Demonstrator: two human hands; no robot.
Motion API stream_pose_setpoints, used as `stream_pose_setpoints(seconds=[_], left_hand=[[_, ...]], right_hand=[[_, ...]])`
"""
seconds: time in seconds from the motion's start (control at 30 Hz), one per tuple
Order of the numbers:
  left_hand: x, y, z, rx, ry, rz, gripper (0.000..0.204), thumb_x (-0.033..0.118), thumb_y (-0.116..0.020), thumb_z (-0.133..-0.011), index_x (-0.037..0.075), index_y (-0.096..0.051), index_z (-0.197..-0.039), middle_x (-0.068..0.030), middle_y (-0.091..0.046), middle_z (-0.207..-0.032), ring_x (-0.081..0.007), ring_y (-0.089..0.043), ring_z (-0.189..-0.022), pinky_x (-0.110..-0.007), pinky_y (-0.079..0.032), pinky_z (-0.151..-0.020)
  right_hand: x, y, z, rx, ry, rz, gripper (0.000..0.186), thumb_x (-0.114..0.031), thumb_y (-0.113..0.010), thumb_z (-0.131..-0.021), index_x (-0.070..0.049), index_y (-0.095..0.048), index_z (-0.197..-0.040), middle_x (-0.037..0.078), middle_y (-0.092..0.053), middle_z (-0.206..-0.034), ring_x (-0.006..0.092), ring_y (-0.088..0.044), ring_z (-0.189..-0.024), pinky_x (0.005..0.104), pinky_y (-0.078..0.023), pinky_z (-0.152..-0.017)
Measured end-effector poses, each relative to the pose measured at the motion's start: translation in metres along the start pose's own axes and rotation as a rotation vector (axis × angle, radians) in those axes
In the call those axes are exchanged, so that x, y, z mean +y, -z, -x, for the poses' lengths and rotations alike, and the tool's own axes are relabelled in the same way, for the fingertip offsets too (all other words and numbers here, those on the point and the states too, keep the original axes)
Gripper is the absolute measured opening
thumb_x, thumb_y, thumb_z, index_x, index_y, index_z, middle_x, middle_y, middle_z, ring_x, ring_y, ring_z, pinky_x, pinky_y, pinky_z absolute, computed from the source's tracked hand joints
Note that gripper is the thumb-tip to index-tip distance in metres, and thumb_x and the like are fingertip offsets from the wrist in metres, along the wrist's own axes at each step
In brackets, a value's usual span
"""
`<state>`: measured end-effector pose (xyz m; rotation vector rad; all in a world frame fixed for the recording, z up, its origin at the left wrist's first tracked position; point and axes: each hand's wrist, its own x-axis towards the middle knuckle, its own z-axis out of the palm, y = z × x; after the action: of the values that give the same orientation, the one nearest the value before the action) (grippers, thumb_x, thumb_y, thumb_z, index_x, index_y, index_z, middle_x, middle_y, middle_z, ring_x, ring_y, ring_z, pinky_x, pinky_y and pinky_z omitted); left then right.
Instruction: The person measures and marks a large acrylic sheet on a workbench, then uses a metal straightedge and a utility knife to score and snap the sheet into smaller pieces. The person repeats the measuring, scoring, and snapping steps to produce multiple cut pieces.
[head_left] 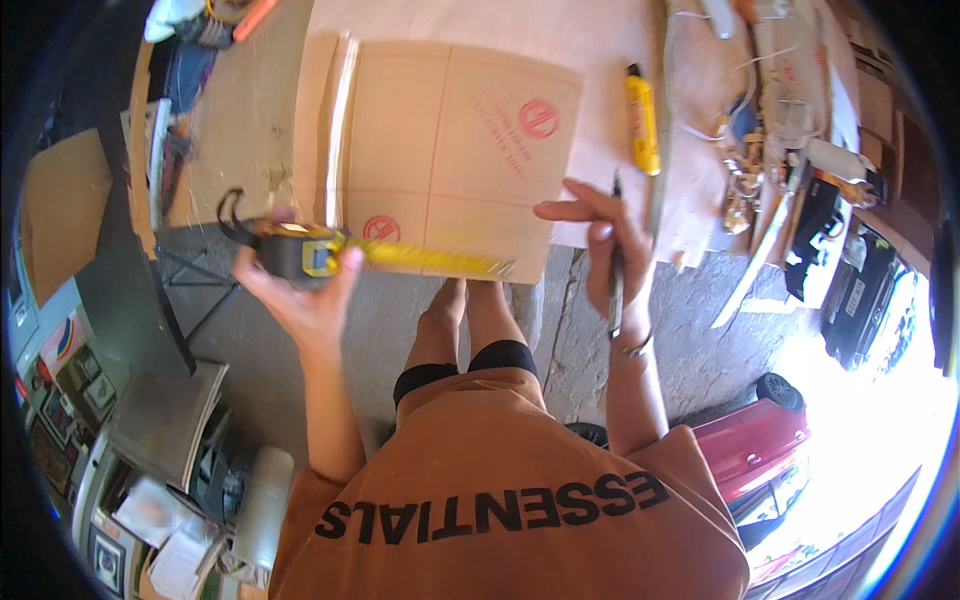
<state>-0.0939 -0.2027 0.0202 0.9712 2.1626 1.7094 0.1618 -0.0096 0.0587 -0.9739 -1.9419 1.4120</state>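
Observation:
My left hand (310, 305) grips a black and yellow tape measure (300, 252) near the front left corner of a cardboard sheet (480, 150). Its yellow blade (430, 257) is pulled out to the right along the sheet's near edge. Thin red lines and red printed marks show on the cardboard. In my right hand (625, 255) a slim dark pen (616, 270) is held upright between thumb and fingers, with the index finger pointing toward the sheet's right edge. A yellow cutter-like tool with a black end (643, 120) lies on the table beyond that hand.
The sheet lies on a cardboard-covered table (610, 60). A pale strip (341, 130) runs along the sheet's left side. Cables, a glue-gun-like white tool (840, 160) and scraps crowd the right side. Concrete floor (570, 320) shows below; a red car (750, 440) stands at lower right.

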Motion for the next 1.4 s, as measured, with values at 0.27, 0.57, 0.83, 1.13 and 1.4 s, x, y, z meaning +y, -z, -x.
stream_pose_setpoints(seconds=[0.27,0.57,0.83,1.13,1.4], left_hand=[[0.095,-0.067,0.03,-0.389,-0.026,-0.12,0.088,0.023,-0.097,-0.068,-0.001,-0.046,-0.135,-0.0228,-0.055,-0.129,-0.0391,-0.059,-0.118,-0.048,-0.048,-0.101],[0.009,-0.044,0.093,0.232,0.97,-0.007,0.057,0.03,-0.078,-0.094,0.0,-0.049,-0.132,-0.0138,-0.057,-0.129,-0.0241,-0.058,-0.115,-0.038,-0.049,-0.097],[-0.024,-0.045,0.096,0.018,1.246,0.719,0.032,0.024,-0.067,-0.103,0.008,-0.055,-0.128,-0.0021,-0.068,-0.105,-0.0151,-0.068,-0.09,-0.032,-0.058,-0.084],[-0.021,-0.059,0.093,0.006,1.162,0.648,0.032,0.026,-0.069,-0.101,0.011,-0.058,-0.127,-0.0043,-0.071,-0.111,-0.015,-0.07,-0.092,-0.033,-0.058,-0.083],[-0.032,-0.008,0.08,-0.536,1.084,0.02,0.028,0.028,-0.069,-0.101,0.001,-0.069,-0.108,-0.0076,-0.072,-0.087,-0.0163,-0.071,-0.082,-0.034,-0.059,-0.081]], right_hand=[[-0.07,-0.014,0.017,-0.243,0.074,0.095,0.061,-0.016,-0.084,-0.085,0.001,-0.058,-0.138,0.017,-0.068,-0.134,0.0313,-0.069,-0.115,0.0405,-0.054,-0.095],[0.082,0.169,-0.099,0.312,-0.025,0.551,0.018,-0.009,-0.059,-0.101,-0.003,-0.063,-0.117,0.021,-0.073,-0.104,0.0375,-0.072,-0.094,0.0434,-0.055,-0.081],[0.123,0.263,-0.203,-0.25,-0.212,0.975,0.024,-0.004,-0.057,-0.092,-0.009,-0.063,-0.115,0.022,-0.072,-0.098,0.0412,-0.071,-0.095,0.0485,-0.055,-0.083],[0.087,0.172,-0.158,0.099,-0.193,1.186,0.018,-0.026,-0.053,-0.103,-0.017,-0.061,-0.116,0.013,-0.071,-0.095,0.0339,-0.071,-0.065,0.047,-0.056,-0.051],[0.092,0.131,-0.045,0.474,-0.343,0.573,0.017,-0.013,-0.067,-0.089,-0.005,-0.063,-0.104,0.019,-0.066,-0.084,0.0424,-0.066,-0.08,0.0499,-0.053,-0.073]])
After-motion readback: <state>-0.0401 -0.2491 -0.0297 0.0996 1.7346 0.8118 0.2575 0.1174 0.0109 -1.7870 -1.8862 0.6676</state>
